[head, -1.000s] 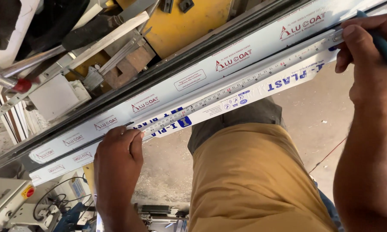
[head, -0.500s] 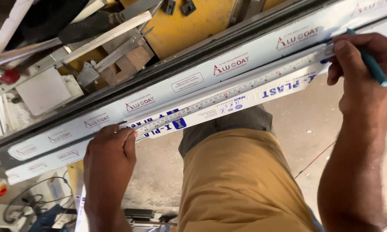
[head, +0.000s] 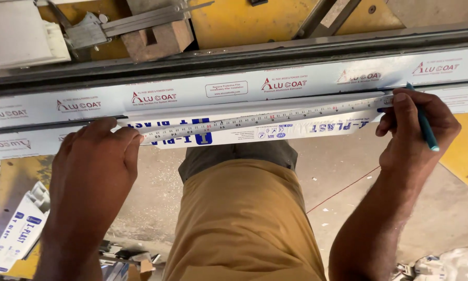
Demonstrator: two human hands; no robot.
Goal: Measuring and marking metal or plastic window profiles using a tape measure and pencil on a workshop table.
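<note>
White film: wrapping on the long profile [head: 234, 91] laid across the bench, printed in red and blue; profile level in view now, slanted half a second ago.
Steel tape: measuring tape [head: 265, 118] stretched flat along the near edge of the profile, between both hands.
Left hand [head: 96, 156]: palm down, fingers curled over the tape's left end, pinning it to the profile; slid a little rightward along the strip compared with a second ago.
Right hand [head: 413, 132]: closed round a teal pen [head: 424, 125], thumb and forefinger pinching tape to profile; tip now down at the tape's edge, higher and farther off earlier.
Meaning: judged a mark being set at a reading, tape held taut and square for it.
Loose strip: second white profile piece [head: 275, 132] under the tape, blue lettering, overhanging the bench edge.
Behind: yellow machine bed [head: 255, 18], wooden block [head: 158, 39], metal clamp arm [head: 140, 18].
Below: tan trousers [head: 244, 224], dusty floor [head: 343, 171], a red line [head: 343, 190] across it, offcut [head: 15, 234] at lower left.
In the way: own fingers hiding the tape's left end; pen tip masked by the forefinger, exact contact not to be told.
</note>
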